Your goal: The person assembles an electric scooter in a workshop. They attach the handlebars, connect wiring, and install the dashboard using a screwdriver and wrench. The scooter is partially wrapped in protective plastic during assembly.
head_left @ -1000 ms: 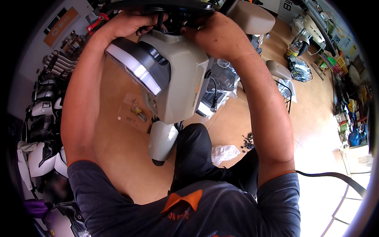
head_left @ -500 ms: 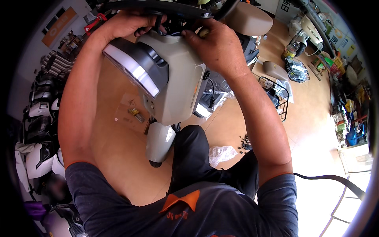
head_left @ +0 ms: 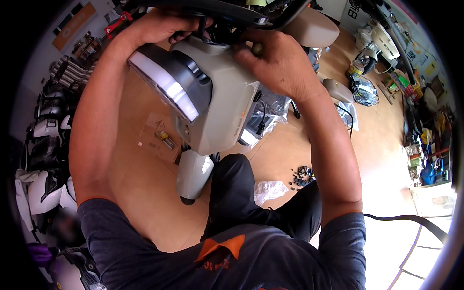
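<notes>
A beige scooter front stands before me with its lit headlight turned to the left. Above it stretches the black handlebar cover. Black cables show in the gap at the steering neck. My left hand reaches into that gap from the left, its fingers curled beside a black cable and partly hidden under the cover. From the right, my right hand rests by the neck, fingers bent around a small yellowish round-ended thing whose kind I cannot make out.
Below is the grey front mudguard. Clear plastic and scattered small black parts lie on the tiled floor. A beige seat is behind the handlebar. Scooter panels line the left side; a cluttered shelf stands right.
The scooter front and handlebar have shifted slightly right in view. My right hand has moved a little right and down with them; my left hand stays at the neck.
</notes>
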